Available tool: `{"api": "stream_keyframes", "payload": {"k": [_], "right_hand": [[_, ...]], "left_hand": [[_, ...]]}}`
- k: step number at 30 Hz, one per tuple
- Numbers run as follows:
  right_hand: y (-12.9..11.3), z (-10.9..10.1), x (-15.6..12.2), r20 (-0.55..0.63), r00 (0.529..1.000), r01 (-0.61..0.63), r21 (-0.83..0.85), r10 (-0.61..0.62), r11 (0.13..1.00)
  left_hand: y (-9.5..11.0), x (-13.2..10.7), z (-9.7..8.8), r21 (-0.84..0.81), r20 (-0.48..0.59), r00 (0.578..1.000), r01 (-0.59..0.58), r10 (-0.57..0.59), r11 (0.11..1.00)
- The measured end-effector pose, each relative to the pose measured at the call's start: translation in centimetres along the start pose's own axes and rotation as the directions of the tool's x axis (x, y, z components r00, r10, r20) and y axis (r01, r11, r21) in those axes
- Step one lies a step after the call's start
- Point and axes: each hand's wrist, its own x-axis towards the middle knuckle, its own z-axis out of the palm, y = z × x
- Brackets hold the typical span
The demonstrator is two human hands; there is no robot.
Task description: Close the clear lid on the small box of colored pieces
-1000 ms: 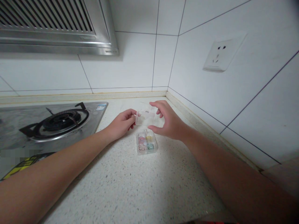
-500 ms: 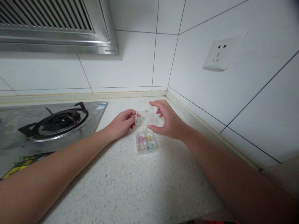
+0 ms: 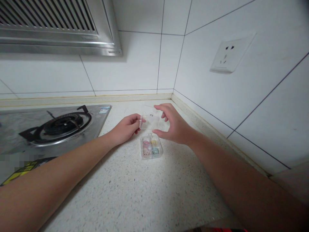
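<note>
A small clear plastic box (image 3: 151,149) lies on the speckled countertop (image 3: 135,193); its compartments hold coloured rings in pink, yellow, green and pale tones. Just above it both hands hold a clear plastic lid (image 3: 150,122). My left hand (image 3: 125,129) pinches the lid's left edge with thumb and fingers. My right hand (image 3: 172,124) grips its right side, thumb below and fingers curled over the top. The lid is raised off the box and tilted.
A gas hob (image 3: 55,124) with a black burner sits to the left under a steel extractor hood (image 3: 58,29). White tiled walls meet in the corner behind. A wall socket (image 3: 228,54) is on the right wall. Something yellow and black (image 3: 20,170) lies at the lower left.
Almost nothing differs. The hands and the lid have risen very slightly; the box stays where it was.
</note>
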Motion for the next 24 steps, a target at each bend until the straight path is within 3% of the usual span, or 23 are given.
{"api": "stream_keyframes", "payload": {"k": [24], "right_hand": [[0.09,0.06,-0.09,-0.003,1.000,0.000,0.003,0.000,1.000]], "left_hand": [[-0.01,-0.04,-0.01,0.025,0.036,0.999,-0.001,0.000,1.000]]}}
